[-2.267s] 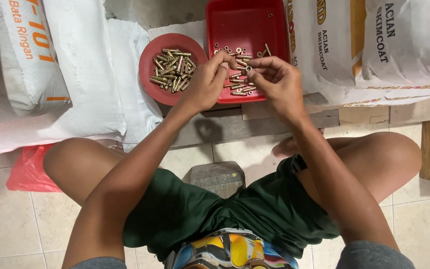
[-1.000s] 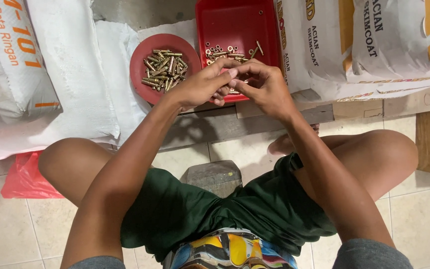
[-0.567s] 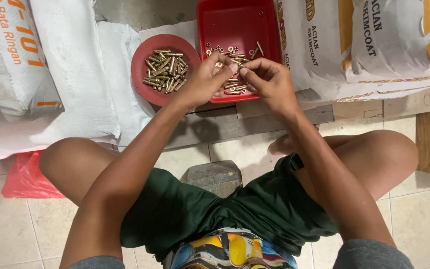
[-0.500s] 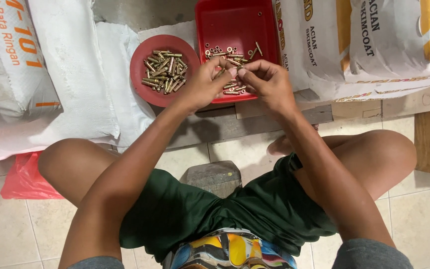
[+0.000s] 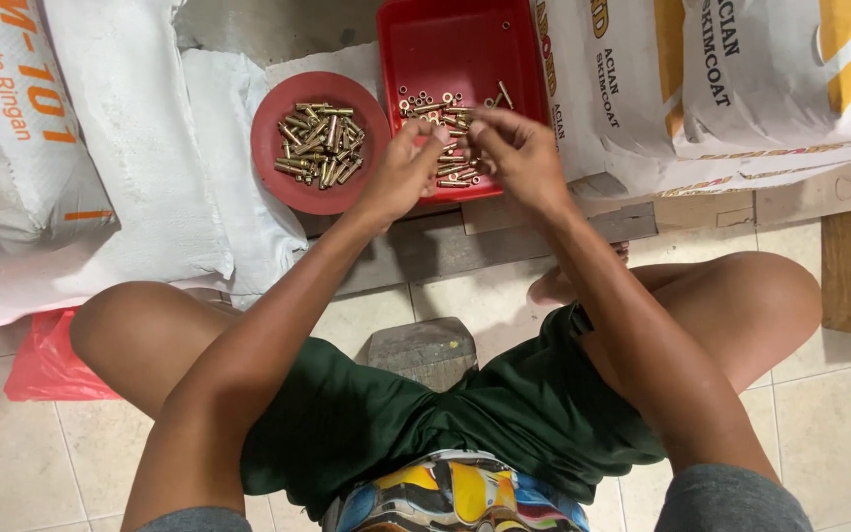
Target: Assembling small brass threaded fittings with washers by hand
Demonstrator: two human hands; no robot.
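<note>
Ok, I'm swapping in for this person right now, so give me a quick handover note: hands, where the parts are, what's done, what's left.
Left hand: fingers pinched together at the tray's front edge; whether it grips a bolt is hidden.
Right hand: over the red tray, fingertips among the loose parts; grip unclear.
Round red dish, left of the tray, holds a pile of brass bolts.
Done: that pile in the dish.
Left: bolts and small rings scattered in the tray's near half.

I see a loose scatter of small brass-coloured bolts and nuts (image 5: 442,108) lying flat along the near half of the rectangular red tray (image 5: 460,44), partly hidden beneath fingers.
</note>
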